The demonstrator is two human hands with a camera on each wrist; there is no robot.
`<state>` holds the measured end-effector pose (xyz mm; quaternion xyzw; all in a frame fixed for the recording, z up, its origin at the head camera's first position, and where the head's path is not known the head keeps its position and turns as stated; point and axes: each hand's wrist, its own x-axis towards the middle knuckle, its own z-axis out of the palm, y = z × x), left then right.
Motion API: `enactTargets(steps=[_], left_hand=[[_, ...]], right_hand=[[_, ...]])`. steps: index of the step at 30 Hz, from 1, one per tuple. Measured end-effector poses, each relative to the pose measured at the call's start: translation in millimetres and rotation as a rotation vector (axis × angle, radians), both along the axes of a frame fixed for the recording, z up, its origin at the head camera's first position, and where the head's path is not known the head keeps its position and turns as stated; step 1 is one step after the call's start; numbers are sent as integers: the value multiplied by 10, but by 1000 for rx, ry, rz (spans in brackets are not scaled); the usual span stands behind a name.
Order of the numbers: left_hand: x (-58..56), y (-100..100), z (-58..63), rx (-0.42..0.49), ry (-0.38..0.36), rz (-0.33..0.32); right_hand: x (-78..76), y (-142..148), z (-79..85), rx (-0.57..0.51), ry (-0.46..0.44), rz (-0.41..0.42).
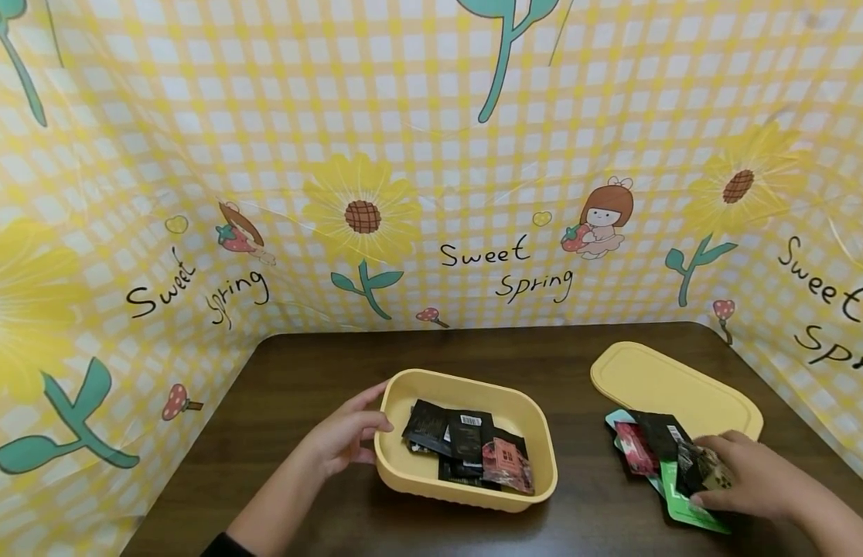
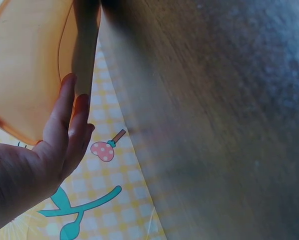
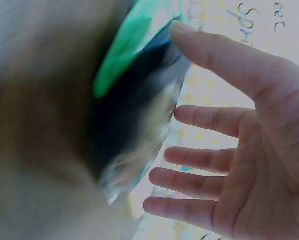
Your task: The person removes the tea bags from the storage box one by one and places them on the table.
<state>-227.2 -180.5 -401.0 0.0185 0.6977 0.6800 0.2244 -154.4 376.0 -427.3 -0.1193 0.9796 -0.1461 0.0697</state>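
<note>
My left hand (image 1: 341, 441) grips the left end of a yellow plastic box (image 1: 466, 379), thumb over the rim and fingers outside against the wall. In the left wrist view the fingers (image 2: 64, 110) lie along the box's outside. Inside lie several black sachets (image 1: 431, 425) and a pinkish-red sachet (image 1: 508, 464). At the right, my right hand (image 1: 745, 476) is at a black-and-gold sachet (image 1: 706, 468) on top of a loose pile. In the right wrist view its fingers (image 3: 204, 160) are fairly straight, with thumb and index tips at the sachet's edge.
Under that sachet are a green packet (image 1: 689, 503), a red sachet (image 1: 636, 449), a black sachet (image 1: 657, 433) and a pale blue packet (image 1: 615, 418). A yellow lid (image 1: 654, 375) lies behind them on the dark wooden table (image 1: 320, 363). Checked cloth (image 1: 431, 155) surrounds the table.
</note>
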Motion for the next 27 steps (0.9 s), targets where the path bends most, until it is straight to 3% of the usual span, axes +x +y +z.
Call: enactTargets(steps=[6, 10, 14, 18, 24, 27], left_hand=[[14, 0, 35, -16, -3, 21], [19, 15, 38, -17, -12, 26], [18, 9, 31, -13, -8, 18], [23, 0, 30, -10, -1, 14], [45, 2, 57, -6, 6, 8], [60, 12, 73, -8, 0, 9]], right_hand=[[-228, -632, 319, -23, 249, 154], [-395, -1199, 500, -66, 314, 296], [-554, -1734, 591, -108, 254, 453], [-675, -2206, 620, -119, 134, 565], [-856, -2757, 607, -73, -21, 609], [-939, -2945, 558, -22, -25, 616]])
